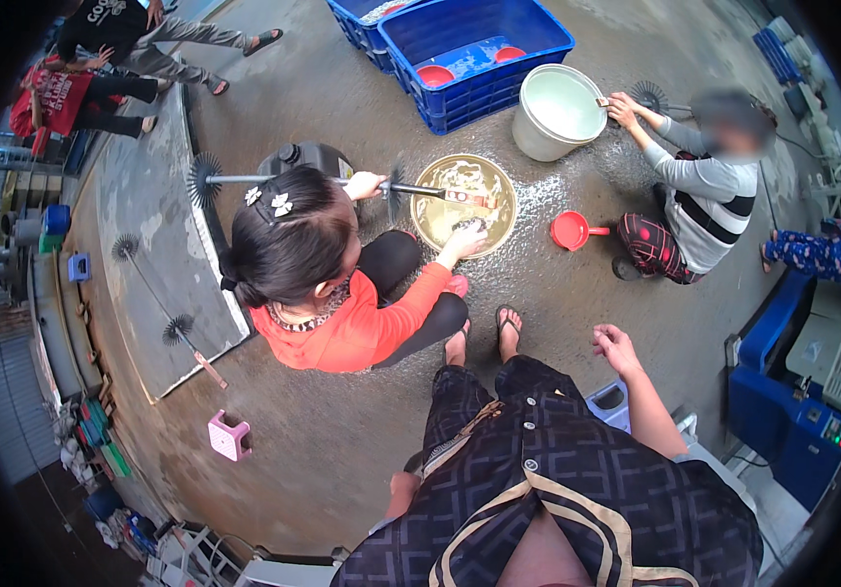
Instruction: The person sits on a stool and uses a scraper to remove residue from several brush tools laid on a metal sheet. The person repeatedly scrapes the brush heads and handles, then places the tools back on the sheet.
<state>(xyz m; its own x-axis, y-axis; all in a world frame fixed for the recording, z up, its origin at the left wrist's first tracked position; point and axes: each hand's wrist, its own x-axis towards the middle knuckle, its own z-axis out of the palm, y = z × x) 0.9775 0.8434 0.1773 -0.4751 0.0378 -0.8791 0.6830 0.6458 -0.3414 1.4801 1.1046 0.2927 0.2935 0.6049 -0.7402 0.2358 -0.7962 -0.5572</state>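
Observation:
My right hand point(616, 349) hangs beside my right thigh. Its fingers curl in loosely, and nothing shows in them. Low at my left hip is my left hand point(404, 491), partly covered by my dark patterned clothes, its fingers hidden. Neither hand touches the washing things ahead. In front of my feet stands a round basin point(421, 227) of brownish water. A person in orange point(347, 328) squats at it, one hand holding a long-handled round wire brush point(244, 179) across it, the other scrubbing over the water with something small.
Past the basin are a white bucket point(538, 136) of water and blue crates point(440, 111) with red scoops. A red dipper point(570, 231) lies on the wet floor, near a person in grey point(704, 186). At left are a pink stool point(229, 436) and a flat panel point(161, 293); a blue machine point(782, 421) stands right.

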